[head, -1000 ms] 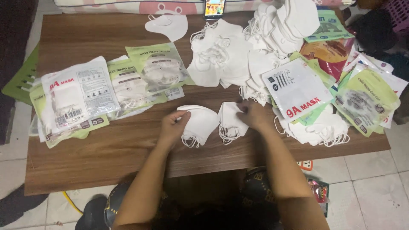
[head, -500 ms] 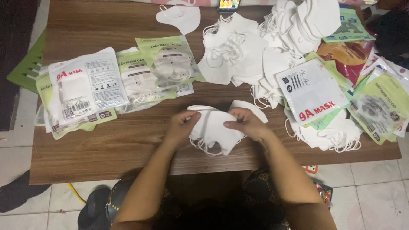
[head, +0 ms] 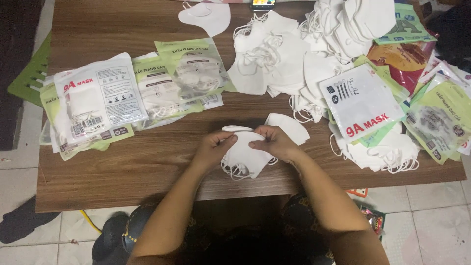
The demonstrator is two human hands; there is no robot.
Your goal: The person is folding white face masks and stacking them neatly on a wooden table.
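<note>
- The left hand (head: pixel 214 147) is curled nearly closed, its fingertips pinching the upper left edge of a small stack of white masks (head: pixel 245 158).
- The right hand (head: pixel 274 141) is likewise closed to a narrow pinch, gripping the top right edge of the same stack, the two hands almost meeting above it.
- The stack sits near the front edge of the counter (head: pixel 147 167), which is brown with a wood grain; thin elastic loops spill out beneath the masks.
- The masks look soft and matte, folded flat with a curved outline.
- One more folded mask (head: pixel 292 127) lies just behind the right hand, partly covered by it.
- A loose heap of white masks (head: pixel 294 54) lies at the back of the counter, straps tangled.
- Glossy see-through packets (head: pixel 142 93) with green and white print lie overlapped to the left.
- A white pouch (head: pixel 360 100) tops a pile of packets to the right.
</note>
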